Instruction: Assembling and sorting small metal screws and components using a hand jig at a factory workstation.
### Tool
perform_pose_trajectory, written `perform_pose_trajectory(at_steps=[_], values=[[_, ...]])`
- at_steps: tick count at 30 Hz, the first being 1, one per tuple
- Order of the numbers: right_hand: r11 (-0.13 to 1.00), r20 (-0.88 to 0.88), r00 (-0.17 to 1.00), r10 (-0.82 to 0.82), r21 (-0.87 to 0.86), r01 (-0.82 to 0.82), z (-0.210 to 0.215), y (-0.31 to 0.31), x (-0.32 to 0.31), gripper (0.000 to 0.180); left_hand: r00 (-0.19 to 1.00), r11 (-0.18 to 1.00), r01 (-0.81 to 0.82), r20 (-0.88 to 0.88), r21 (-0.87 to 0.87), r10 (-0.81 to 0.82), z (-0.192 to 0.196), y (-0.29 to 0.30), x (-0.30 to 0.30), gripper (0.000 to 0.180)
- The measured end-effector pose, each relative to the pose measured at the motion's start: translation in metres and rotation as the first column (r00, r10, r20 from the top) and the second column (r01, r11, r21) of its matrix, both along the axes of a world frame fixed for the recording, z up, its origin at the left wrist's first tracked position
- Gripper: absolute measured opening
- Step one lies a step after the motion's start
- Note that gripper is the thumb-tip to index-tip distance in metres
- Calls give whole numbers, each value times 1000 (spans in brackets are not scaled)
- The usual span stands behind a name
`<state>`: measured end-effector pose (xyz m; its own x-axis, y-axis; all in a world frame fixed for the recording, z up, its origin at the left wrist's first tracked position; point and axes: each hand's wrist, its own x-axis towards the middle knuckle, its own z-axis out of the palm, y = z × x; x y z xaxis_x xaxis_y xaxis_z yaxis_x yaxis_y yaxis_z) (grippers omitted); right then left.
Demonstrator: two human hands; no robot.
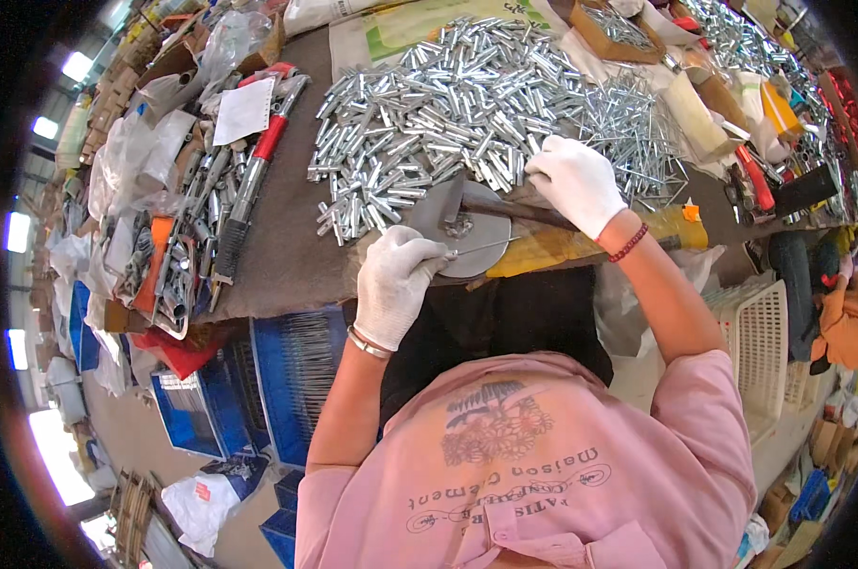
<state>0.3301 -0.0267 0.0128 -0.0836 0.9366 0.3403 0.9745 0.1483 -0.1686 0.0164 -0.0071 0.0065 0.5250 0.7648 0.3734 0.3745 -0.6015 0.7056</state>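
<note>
My left hand (398, 284), in a white glove, pinches a thin metal rod (486, 247) that points right over the table's front edge. Under the rod's near part lies a round grey metal disc (481, 258). A hammer (519, 209) rests across the disc, its head on the left and its dark handle running right, below my right hand. My right hand (576, 185), also gloved, has its fingers drawn together at the near edge of a large pile of short silver metal tubes (448, 104). What its fingertips hold is hidden.
Thin metal pins (633, 133) are heaped right of the tubes. Wrenches and a red-handled tool (258, 156) lie at the left, beside plastic bags. A cardboard box (619, 33) of metal parts stands at the back. Blue crates (301, 379) and a white basket (756, 341) are below the table.
</note>
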Motion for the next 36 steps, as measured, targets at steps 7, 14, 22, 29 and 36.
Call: perform_pose_trajectory(at_steps=[7,14,22,29,36], values=[[995,-30,998,-63,-84,61,-2,-3,-4,3,1000,998,-10,-20,67,11,2,-2,-1,13],[1000,-353,936,-10,-12,6,26,-17,-22,9,1000,996,-4,-29,90,6,-9,1,-4,13],[980,-649,744,157,9,-198,16,-41,-104,13,999,995,-7,-45,101,11,-10,0,-4,12],[972,-542,807,234,110,-208,6,-37,-117,13,1000,994,-22,-11,104,23,-11,-1,-3,13],[975,-519,827,218,79,-208,7,-38,-112,14,1000,994,-12,-21,110,15,-12,0,-4,12]])
